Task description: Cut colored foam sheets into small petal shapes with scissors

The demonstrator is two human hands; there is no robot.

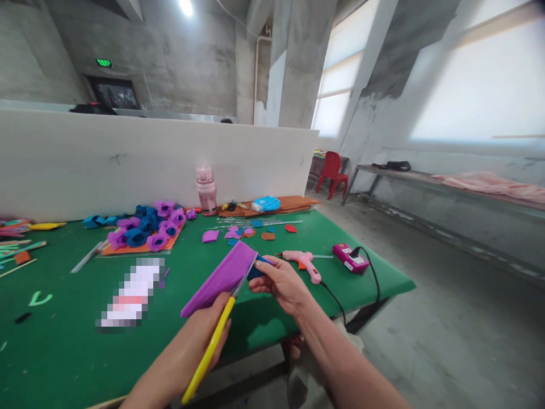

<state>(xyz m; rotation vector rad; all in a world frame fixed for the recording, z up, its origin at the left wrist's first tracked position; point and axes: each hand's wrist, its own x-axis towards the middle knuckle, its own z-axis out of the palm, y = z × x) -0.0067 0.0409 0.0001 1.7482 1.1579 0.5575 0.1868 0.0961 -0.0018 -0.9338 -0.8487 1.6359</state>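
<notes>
A folded purple sheet (225,275) slants up from my left hand (206,324), whose fingers are closed around its lower part. Scissors with a long yellow handle (210,349) lie across that same hand, their metal blades along the sheet's right edge. My right hand (279,281) pinches a small dark blue piece (256,269) at the sheet's upper right corner, near the blade tips. Just beyond the hands, small purple, blue, brown and red cut pieces (268,236) are scattered on the green table (170,346).
A pink glue gun (304,262) lies right of my right hand, its cord trailing over the table edge. Beside it is a magenta power box (350,259). Purple and blue rolled flowers (147,224), a pink bottle (206,190) and a blue packet (266,204) stand near the white partition (149,165).
</notes>
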